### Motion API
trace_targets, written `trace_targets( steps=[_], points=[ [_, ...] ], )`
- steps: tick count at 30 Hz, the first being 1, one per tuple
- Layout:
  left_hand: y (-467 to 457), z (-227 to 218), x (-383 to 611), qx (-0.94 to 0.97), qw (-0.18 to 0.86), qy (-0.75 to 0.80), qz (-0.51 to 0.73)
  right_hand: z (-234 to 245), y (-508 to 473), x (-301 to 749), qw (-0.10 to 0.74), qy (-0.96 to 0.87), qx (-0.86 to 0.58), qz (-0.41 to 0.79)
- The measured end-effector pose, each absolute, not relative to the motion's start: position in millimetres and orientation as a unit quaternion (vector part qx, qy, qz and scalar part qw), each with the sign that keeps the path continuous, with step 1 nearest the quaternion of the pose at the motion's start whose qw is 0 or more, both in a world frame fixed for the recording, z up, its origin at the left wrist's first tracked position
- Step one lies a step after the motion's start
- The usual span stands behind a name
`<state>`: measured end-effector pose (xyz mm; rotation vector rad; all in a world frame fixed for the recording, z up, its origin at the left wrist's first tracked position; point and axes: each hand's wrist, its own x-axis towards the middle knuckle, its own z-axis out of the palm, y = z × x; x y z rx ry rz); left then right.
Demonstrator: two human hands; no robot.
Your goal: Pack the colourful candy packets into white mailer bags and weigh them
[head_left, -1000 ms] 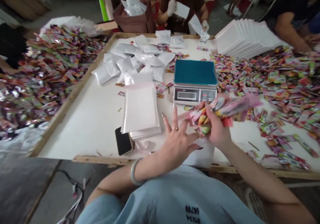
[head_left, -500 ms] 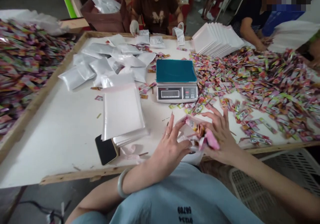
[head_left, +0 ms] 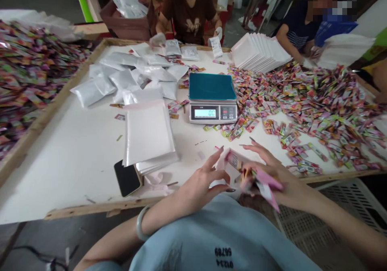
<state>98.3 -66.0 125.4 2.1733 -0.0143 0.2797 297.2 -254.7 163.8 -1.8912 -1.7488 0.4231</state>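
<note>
Close to my body at the table's front edge, my left hand (head_left: pixel 204 186) grips the side of a white mailer bag (head_left: pixel 224 169), thumb and fingers at its mouth. My right hand (head_left: pixel 279 176) is at the bag's right side, fingers curled around a bunch of small pink and orange sachets (head_left: pixel 267 184), blurred by motion. One sachet shows inside the bag's mouth; how many lie deeper is hidden. Beyond my hands stands a digital scale (head_left: pixel 213 111) with a bare teal plate and a lit display reading 0.0.
Flat white mailers (head_left: pixel 149 136) are stacked left of my hands, partly over a black phone (head_left: pixel 127 179). Filled bags (head_left: pixel 121 81) lie behind. A heap of sachets (head_left: pixel 320 97) spreads right, near stacked mailers (head_left: pixel 256 51). Two people work across the table. A white crate (head_left: pixel 341 206) stands below right.
My right hand has shifted right and slightly down with the sachets, and the bag's mouth shows wider. The scale's display, dark before, is now lit.
</note>
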Motion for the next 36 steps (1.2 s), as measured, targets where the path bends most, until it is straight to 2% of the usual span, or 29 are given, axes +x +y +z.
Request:
trace_targets(
  steps=[2, 5, 8, 13, 18, 21, 24, 27, 29, 31, 33, 36],
  points=[
    [-65, 125, 99, 0.874, 0.473, -0.015, 0.11, 157, -255, 295, 0.293, -0.592, -0.734, 0.16],
    [-64, 126, 101, 0.863, 0.491, 0.004, 0.121, 158, -252, 294, 0.316, -0.606, -0.708, 0.174],
    [-64, 124, 101, 0.842, 0.525, 0.02, 0.12, 163, -250, 293, 0.313, -0.638, -0.676, 0.196],
    [-64, 118, 98, 0.816, 0.551, 0.041, 0.168, 168, -251, 286, 0.289, -0.616, -0.7, 0.215],
    [-65, 123, 98, 0.824, 0.538, -0.014, 0.178, 170, -241, 286, 0.235, -0.604, -0.716, 0.26],
    [-67, 123, 103, 0.83, 0.531, -0.023, 0.17, 156, -225, 287, 0.185, -0.573, -0.779, 0.176],
    [-64, 118, 108, 0.83, 0.524, -0.005, 0.191, 145, -211, 283, 0.093, -0.529, -0.839, 0.086],
    [-55, 115, 109, 0.837, 0.513, 0.017, 0.191, 154, -211, 284, 0.042, -0.568, -0.807, 0.155],
    [-47, 117, 107, 0.845, 0.491, 0.043, 0.206, 167, -219, 290, 0.063, -0.606, -0.761, 0.221],
    [-38, 123, 104, 0.854, 0.464, 0.071, 0.223, 174, -228, 300, 0.12, -0.621, -0.736, 0.241],
    [-29, 131, 100, 0.861, 0.441, 0.1, 0.231, 168, -232, 319, 0.195, -0.63, -0.71, 0.247],
    [-14, 140, 93, 0.847, 0.432, 0.176, 0.255, 134, -214, 377, 0.355, -0.577, -0.698, 0.232]
  ],
)
